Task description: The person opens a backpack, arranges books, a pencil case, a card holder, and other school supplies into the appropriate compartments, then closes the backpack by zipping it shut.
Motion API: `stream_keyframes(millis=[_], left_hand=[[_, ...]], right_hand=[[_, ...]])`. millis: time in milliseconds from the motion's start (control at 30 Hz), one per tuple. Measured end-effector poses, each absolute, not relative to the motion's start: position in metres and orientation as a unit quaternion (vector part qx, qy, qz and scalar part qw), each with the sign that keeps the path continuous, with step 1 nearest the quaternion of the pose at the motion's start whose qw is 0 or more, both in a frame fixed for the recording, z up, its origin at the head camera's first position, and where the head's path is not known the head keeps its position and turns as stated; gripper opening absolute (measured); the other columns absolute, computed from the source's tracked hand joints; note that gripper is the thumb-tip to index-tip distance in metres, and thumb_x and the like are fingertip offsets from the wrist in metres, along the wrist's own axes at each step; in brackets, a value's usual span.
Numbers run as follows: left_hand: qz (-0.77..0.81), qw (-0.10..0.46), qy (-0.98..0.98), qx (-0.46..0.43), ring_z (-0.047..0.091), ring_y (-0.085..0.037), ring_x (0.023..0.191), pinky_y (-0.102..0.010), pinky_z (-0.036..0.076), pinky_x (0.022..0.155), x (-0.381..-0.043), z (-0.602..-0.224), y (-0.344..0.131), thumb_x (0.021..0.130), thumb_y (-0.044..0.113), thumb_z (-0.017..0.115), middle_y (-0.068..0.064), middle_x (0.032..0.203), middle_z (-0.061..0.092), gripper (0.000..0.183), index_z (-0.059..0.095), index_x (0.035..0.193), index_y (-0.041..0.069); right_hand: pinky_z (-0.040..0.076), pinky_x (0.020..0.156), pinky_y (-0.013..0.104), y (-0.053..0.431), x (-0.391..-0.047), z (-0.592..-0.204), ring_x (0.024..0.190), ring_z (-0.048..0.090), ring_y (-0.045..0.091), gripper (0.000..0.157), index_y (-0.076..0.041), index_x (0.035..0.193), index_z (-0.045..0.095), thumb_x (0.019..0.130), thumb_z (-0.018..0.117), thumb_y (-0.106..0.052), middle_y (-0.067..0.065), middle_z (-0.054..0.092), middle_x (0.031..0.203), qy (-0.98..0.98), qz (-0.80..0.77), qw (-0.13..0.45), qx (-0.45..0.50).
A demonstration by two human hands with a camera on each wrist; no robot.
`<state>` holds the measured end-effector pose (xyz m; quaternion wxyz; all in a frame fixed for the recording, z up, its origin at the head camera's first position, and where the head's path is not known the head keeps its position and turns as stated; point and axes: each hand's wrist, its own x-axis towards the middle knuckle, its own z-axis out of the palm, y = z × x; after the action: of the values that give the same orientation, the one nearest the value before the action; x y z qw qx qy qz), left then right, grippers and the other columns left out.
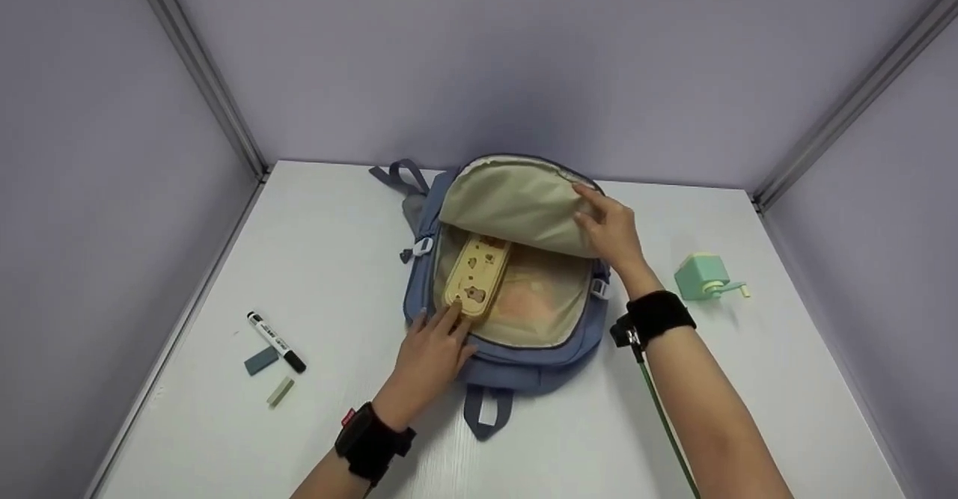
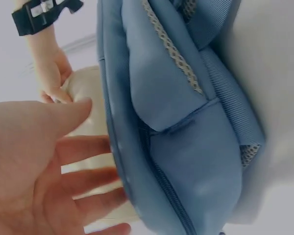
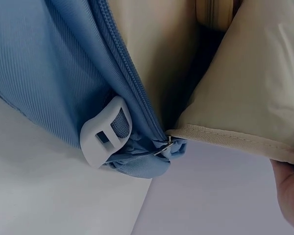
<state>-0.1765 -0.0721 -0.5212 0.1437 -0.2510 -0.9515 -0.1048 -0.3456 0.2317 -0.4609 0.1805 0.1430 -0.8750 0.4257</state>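
Bare forearms (image 1: 718, 409) in black fabric wristbands (image 1: 662, 316) are nearest the camera. The left hand (image 1: 432, 355), fingers loosely spread, reaches over the near rim of a blue fabric backpack (image 1: 524, 375), which lies on the white desk (image 1: 329, 222) with its loop handle (image 1: 486, 433) towards the person. Inside, just beyond those fingertips, is a pale yellow, rounded oblong case (image 1: 477, 271) with small brown prints; whether they touch it is hard to tell. Its long axis slants away from the left hand and slightly right, its far end under the cream fabric flap (image 1: 509, 200). The right hand (image 1: 615, 233) pinches that flap, holding it up. Right of this hand stands a mint-green box with a crank (image 1: 702, 276); well left of the left hand lie a white marker (image 1: 277, 342), a blue-grey block (image 1: 261, 360) and a pale green block (image 1: 281, 392).
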Motion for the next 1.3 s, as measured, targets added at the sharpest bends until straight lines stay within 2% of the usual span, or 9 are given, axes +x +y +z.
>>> stream_keyframes(millis=[167,267,400,700,967,1033,1167,1233,1300], left_hand=[[-0.097,0.113,-0.951,-0.27,0.054,-0.032,0.125,-0.053,0.041,0.101,-0.175,-0.527,-0.063,0.095,0.045,0.061,-0.02,0.141,0.051,0.055,0.063,0.13,0.003],[-0.089,0.118,-0.952,-0.269,0.055,-0.032,0.124,-0.053,0.041,0.101,-0.178,-0.529,-0.057,0.094,0.048,0.061,-0.02,0.141,0.05,0.058,0.062,0.132,0.005],[-0.093,0.109,-0.956,-0.258,0.053,-0.035,0.125,-0.054,0.039,0.103,-0.189,-0.526,-0.052,0.093,0.05,0.061,-0.022,0.142,0.049,0.06,0.06,0.135,0.007],[-0.116,0.062,-0.96,-0.248,0.045,-0.042,0.13,-0.056,0.037,0.104,-0.215,-0.519,-0.046,0.096,0.047,0.059,-0.025,0.144,0.045,0.059,0.057,0.138,0.006],[-0.123,0.02,-0.958,-0.259,0.039,-0.035,0.137,-0.056,0.03,0.109,-0.241,-0.516,-0.046,0.098,0.044,0.058,-0.022,0.149,0.04,0.056,0.053,0.142,0.011],[-0.144,0.013,-0.952,-0.268,0.039,-0.037,0.137,-0.056,0.031,0.108,-0.245,-0.515,-0.048,0.099,0.039,0.057,-0.024,0.149,0.039,0.053,0.053,0.141,0.008],[-0.235,0.01,-0.929,-0.284,0.047,-0.041,0.129,-0.051,0.041,0.102,-0.249,-0.513,-0.055,0.102,0.023,0.055,-0.026,0.147,0.041,0.04,0.056,0.137,0.005],[-0.284,0.032,-0.917,-0.277,0.053,-0.041,0.122,-0.048,0.047,0.096,-0.251,-0.509,-0.059,0.101,0.012,0.055,-0.026,0.142,0.046,0.033,0.06,0.132,0.003],[-0.32,0.087,-0.906,-0.263,0.06,-0.038,0.112,-0.046,0.051,0.09,-0.254,-0.504,-0.063,0.098,0.005,0.056,-0.023,0.132,0.055,0.028,0.064,0.124,0.0]], right_hand=[[0.043,0.09,0.041,0.233,-0.344,-0.461,0.097,0.056,0.025,0.047,-0.016,0.133,0.063,0.089,0.072,-0.006,0.014,0.061,0.13,-0.884,0.423,0.153,0.131],[0.042,0.097,0.044,0.235,-0.344,-0.461,0.105,0.058,0.029,0.047,-0.015,0.133,0.063,0.088,0.072,-0.005,0.016,0.061,0.13,-0.885,0.421,0.148,0.131],[0.037,0.106,0.046,0.236,-0.345,-0.461,0.126,0.051,0.033,0.047,-0.014,0.132,0.064,0.088,0.072,-0.003,0.015,0.06,0.131,-0.884,0.42,0.149,0.137],[0.037,0.106,0.045,0.235,-0.343,-0.462,0.127,0.05,0.032,0.046,-0.015,0.133,0.064,0.089,0.071,-0.005,0.014,0.06,0.132,-0.887,0.42,0.131,0.141],[0.039,0.104,0.045,0.236,-0.343,-0.464,0.125,0.052,0.03,0.046,-0.014,0.133,0.064,0.089,0.071,-0.003,0.016,0.059,0.132,-0.887,0.419,0.126,0.147],[0.039,0.104,0.046,0.236,-0.342,-0.464,0.125,0.052,0.03,0.046,-0.015,0.133,0.063,0.089,0.07,-0.004,0.016,0.059,0.133,-0.887,0.419,0.124,0.149],[0.038,0.105,0.046,0.236,-0.34,-0.463,0.128,0.05,0.032,0.046,-0.015,0.133,0.063,0.089,0.071,-0.004,0.015,0.059,0.133,-0.887,0.42,0.124,0.149],[0.038,0.105,0.045,0.236,-0.339,-0.463,0.128,0.05,0.032,0.047,-0.015,0.134,0.063,0.089,0.071,-0.004,0.014,0.059,0.133,-0.886,0.42,0.123,0.152],[0.038,0.105,0.045,0.235,-0.338,-0.463,0.128,0.05,0.032,0.047,-0.014,0.135,0.062,0.09,0.071,-0.004,0.012,0.059,0.134,-0.885,0.42,0.123,0.159]])
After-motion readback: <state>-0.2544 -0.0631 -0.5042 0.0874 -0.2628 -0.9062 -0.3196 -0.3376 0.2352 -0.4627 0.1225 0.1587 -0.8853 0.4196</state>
